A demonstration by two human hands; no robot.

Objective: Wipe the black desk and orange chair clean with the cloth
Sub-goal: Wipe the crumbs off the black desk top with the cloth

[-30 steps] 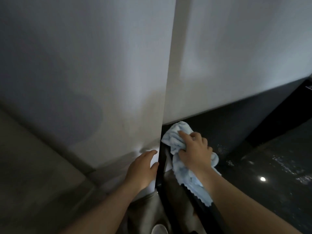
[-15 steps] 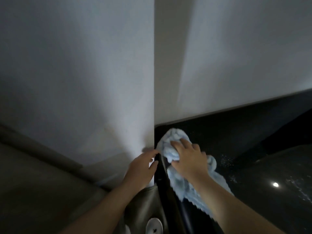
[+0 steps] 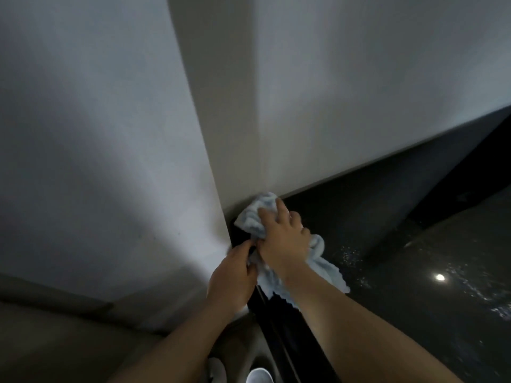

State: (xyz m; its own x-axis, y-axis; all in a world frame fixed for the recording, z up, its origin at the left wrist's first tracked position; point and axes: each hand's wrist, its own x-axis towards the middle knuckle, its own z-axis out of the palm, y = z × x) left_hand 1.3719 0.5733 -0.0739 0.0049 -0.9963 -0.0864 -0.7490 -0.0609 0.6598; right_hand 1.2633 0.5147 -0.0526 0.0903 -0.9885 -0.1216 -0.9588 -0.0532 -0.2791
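Observation:
The black desk fills the lower right, glossy and speckled with droplets. A light blue cloth lies bunched at its far left corner, where the desk meets the wall; the cloth's loose end trails toward me over the left edge. My right hand holds the cloth down on the corner, index finger stretched forward and the other fingers curled into the fabric. My left hand is at the desk's left edge, its fingertips curled and pinching the cloth's hanging part. No orange chair is in view.
Pale walls meet in a corner right behind the cloth. A black raised panel runs along the desk's back. A lamp's reflection shines on the top. White shoes show on the floor below the desk edge.
My right hand has pushed the cloth further into the corner. My left hand left the wall beside the desk, closed in on the edge and curled its fingers onto the cloth.

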